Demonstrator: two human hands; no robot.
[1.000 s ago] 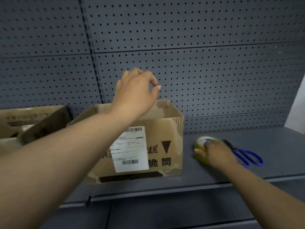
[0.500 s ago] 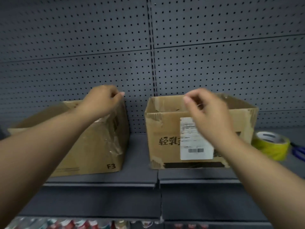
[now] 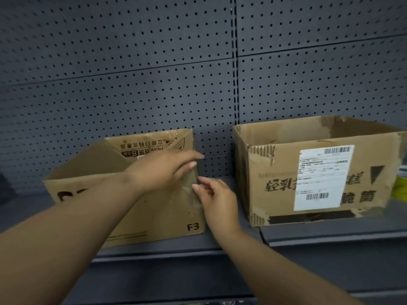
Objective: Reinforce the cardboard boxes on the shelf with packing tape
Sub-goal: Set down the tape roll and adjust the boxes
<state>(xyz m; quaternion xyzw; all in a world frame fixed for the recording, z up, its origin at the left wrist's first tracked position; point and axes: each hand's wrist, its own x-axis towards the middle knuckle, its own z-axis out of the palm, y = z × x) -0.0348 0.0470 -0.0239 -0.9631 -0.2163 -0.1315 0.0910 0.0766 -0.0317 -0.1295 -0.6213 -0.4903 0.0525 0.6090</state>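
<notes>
Two boxes sat side by side on the shelf (image 3: 330, 232), well apart with a gap between them. The left box (image 3: 154, 216) stood nearer the front edge, the right box (image 3: 275, 172) a touch further back. Behind both rose the pegboard panel (image 3: 132, 84). A label (image 3: 323, 177) lay on the right box's front face. The left hand (image 3: 160, 170) was over the left box's upper right front corner, and the right hand (image 3: 215, 197) sat just below it, against that corner's edge, in the gap. A roll of tape (image 3: 401, 186) peeked out beyond the right box's right side.
</notes>
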